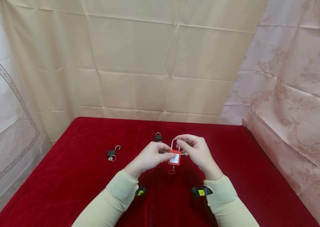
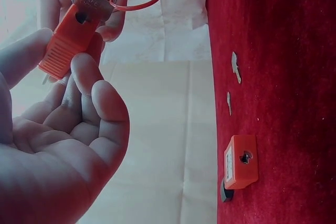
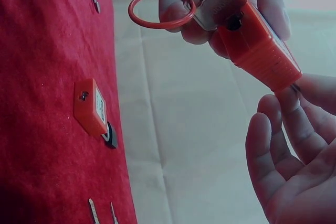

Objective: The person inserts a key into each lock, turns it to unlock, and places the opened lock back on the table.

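Above the table, my left hand (image 1: 150, 156) grips the body of a red padlock (image 1: 174, 159) with a white label, thumb across its front. My right hand (image 1: 199, 154) pinches the silver shackle (image 1: 172, 143) near its right leg, the shackle pointing up. A silver key (image 2: 94, 1) sticks out of the keyhole in the padlock's base, and a red key ring (image 3: 157, 24) hangs from it. Whether the shackle is latched I cannot tell. Another red padlock (image 2: 242, 163) stands on the table beyond, hidden behind my hands in the head view.
To the left on the red cloth (image 1: 72, 176) lies a black padlock (image 1: 111, 153) with its shackle swung out and keys on a ring. A second black padlock (image 1: 158, 137) is farther back. Two loose keys (image 2: 235, 67) lie near the standing red padlock. Curtains hang behind and beside the table.
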`<control>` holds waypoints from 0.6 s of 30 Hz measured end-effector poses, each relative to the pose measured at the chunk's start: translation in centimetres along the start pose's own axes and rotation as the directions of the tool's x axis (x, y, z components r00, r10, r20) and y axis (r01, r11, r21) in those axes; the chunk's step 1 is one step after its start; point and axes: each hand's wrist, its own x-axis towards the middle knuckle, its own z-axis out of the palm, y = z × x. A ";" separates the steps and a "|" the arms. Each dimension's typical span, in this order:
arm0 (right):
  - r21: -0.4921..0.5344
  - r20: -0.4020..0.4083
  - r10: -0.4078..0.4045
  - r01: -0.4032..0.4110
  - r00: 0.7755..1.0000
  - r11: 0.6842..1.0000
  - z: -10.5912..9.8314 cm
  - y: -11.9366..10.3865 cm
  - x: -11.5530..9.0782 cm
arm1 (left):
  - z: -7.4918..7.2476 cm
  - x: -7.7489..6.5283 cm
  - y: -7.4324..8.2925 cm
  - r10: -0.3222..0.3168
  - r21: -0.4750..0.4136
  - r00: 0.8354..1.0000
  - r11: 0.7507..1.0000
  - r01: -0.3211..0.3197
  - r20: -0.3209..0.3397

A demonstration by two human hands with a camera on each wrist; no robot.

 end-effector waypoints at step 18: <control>0.007 -0.008 -0.002 0.002 1.000 1.000 0.0 -0.3 -0.1 | 0.2 0.0 -0.1 0.008 0.010 1.000 1.000 -0.008 0.000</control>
